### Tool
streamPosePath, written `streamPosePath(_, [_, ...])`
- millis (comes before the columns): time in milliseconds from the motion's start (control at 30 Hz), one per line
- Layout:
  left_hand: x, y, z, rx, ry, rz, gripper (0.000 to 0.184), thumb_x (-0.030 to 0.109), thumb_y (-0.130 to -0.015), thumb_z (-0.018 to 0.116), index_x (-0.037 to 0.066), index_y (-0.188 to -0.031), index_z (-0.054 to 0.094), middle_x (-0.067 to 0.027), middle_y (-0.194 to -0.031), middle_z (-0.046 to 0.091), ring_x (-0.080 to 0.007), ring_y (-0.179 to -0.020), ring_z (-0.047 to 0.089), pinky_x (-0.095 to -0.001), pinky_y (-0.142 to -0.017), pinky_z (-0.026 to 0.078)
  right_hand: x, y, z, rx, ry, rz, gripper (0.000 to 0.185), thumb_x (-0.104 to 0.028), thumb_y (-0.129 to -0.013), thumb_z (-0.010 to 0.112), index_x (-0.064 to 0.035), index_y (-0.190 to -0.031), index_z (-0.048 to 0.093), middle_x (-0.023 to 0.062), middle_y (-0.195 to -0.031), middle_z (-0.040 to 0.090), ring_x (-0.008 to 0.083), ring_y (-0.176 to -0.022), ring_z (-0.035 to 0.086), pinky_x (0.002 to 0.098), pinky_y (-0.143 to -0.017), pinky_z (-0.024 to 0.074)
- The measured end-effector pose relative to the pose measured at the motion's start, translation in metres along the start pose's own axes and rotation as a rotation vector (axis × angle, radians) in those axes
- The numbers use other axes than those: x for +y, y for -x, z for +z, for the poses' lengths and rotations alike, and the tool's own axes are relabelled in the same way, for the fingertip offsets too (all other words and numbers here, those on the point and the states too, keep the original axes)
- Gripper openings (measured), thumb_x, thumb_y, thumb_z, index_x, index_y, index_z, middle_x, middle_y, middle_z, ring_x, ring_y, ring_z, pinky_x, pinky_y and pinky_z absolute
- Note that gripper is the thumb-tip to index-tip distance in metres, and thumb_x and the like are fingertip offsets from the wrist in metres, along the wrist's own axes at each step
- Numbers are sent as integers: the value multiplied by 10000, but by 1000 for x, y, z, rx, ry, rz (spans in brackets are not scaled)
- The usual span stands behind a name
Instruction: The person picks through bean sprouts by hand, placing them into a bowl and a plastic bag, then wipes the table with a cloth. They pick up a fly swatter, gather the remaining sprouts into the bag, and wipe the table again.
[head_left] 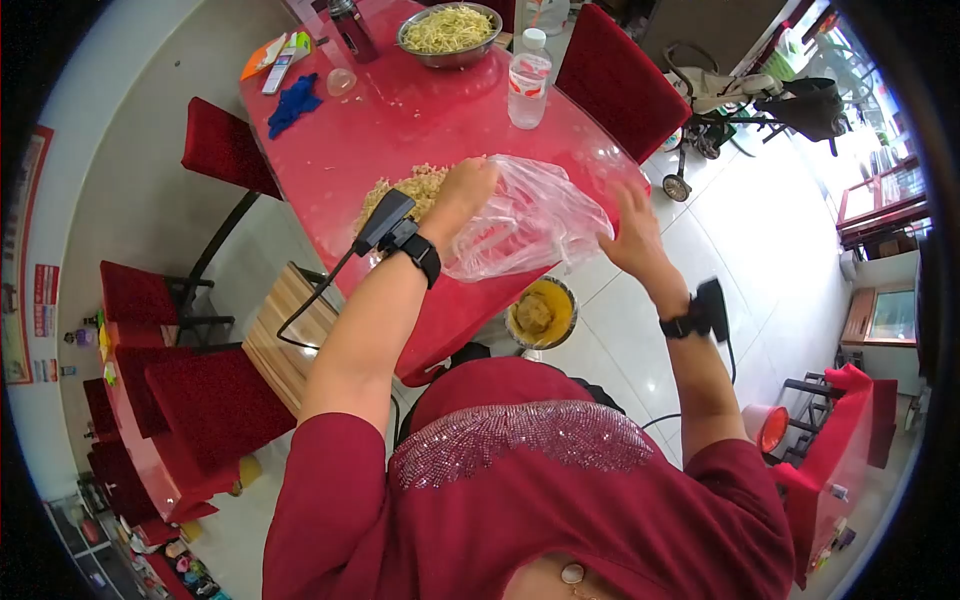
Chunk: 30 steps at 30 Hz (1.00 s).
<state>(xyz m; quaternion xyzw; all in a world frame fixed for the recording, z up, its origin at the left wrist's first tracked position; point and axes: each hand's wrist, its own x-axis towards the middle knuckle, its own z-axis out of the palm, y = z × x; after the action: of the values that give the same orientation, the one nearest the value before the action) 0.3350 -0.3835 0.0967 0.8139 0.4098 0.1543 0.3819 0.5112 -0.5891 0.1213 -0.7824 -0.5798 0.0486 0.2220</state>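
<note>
A clear plastic bag (525,225) hangs crumpled over the right edge of the red table (400,120). My left hand (466,200) is closed on the bag's upper left part. At the bag's right side is my right hand (637,240), its fingers spread and slightly blurred. The thumb is close to the plastic; whether it touches I cannot tell. Beside and behind my left hand lies a loose pile of pale, short pieces (410,188), partly covered by my wrist. Farther back, a metal bowl (468,58) is heaped with bean sprouts (450,28).
A clear bottle with a white cap (528,85) stands beyond the bag. A blue cloth (293,105) and a dark flask (352,30) are at the far left. On the floor below the edge sits a yellow-lined bucket (555,295). Red chairs (612,80) flank the table; a stroller (735,95) stands behind.
</note>
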Motion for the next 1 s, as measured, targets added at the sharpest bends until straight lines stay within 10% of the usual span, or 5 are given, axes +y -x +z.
streamPosePath(100, [33,4,5,-189,167,-31,381,282,-745,401,-45,-803,590,-202,-749,595,-283,-774,581,-372,-714,417,-44,-8,-24,513,-133,-339,348,-68,-660,547,-57,-1005,506,174,-944,545,311,-926,516,356,-805,417])
streamPosePath(333, [27,-27,31,-269,99,-169,288,234,-711,502,-20,-794,610,-180,-804,599,-271,-783,571,-361,-696,419,-8,-36,65,-232,-112,-298,337,-65,-704,527,-30,-1035,477,178,-1025,494,329,-922,518,388,-753,442])
streamPosePath(433, [38,-8,26,506,-526,271,246,211,-695,565,14,-831,620,-122,-855,591,-244,-843,554,-346,-736,419,1,-39,63,-296,-100,-143,454,-93,-709,553,-42,-1133,403,174,-1096,464,333,-948,512,391,-770,444])
streamPosePath(767, [17,2,46,-365,-1124,483,247,190,-723,527,80,-928,613,-93,-1104,516,-211,-1159,355,-507,-945,231,42,-70,59,-381,68,0,642,-232,-659,652,-127,-1223,364,120,-1191,430,295,-1042,479,395,-810,438])
streamPosePath(1000, [-1,36,-13,268,-430,589,380,214,-717,551,80,-1071,514,-120,-1156,463,-283,-1145,365,-463,-952,251,25,-84,50,-5,1,-87,318,-185,-683,613,-78,-975,544,116,-973,527,299,-920,511,401,-754,442])
